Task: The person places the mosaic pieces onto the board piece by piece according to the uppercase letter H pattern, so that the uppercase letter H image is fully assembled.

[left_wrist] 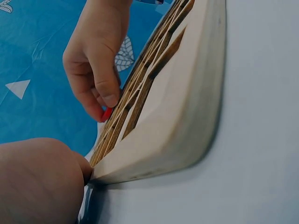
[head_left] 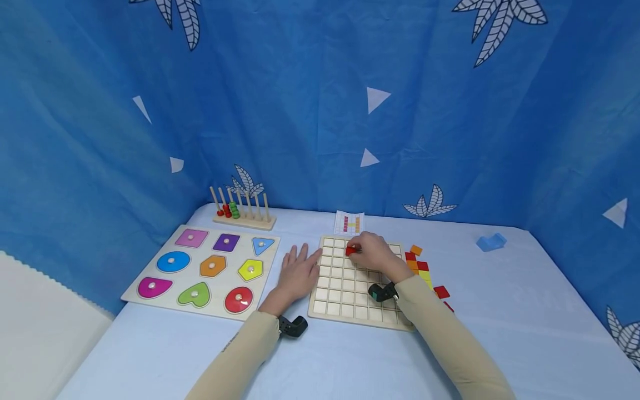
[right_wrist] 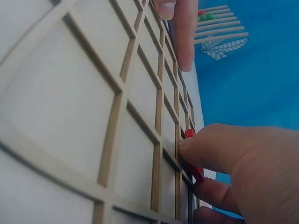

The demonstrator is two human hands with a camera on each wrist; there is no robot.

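A wooden grid board [head_left: 341, 283] with square cells lies on the white table. Over its far part, my right hand [head_left: 374, 253] pinches a red square tile [head_left: 351, 251] between thumb and fingers. The right wrist view shows that red tile [right_wrist: 194, 170] tilted at the grid's cells, held by the right hand [right_wrist: 252, 163]. My left hand [head_left: 299, 273] rests with spread fingers at the board's left edge, its fingertips touching the frame. In the left wrist view the left hand [left_wrist: 39, 182] is at the board's corner, partly cut off.
Red, orange and yellow tiles [head_left: 424, 266] lie right of the board. A pattern card [head_left: 349, 223] stands behind it. On the left are a shape puzzle board [head_left: 200, 247] and a wooden peg counter [head_left: 245, 219] with beads. A blue block [head_left: 491, 242] sits far right.
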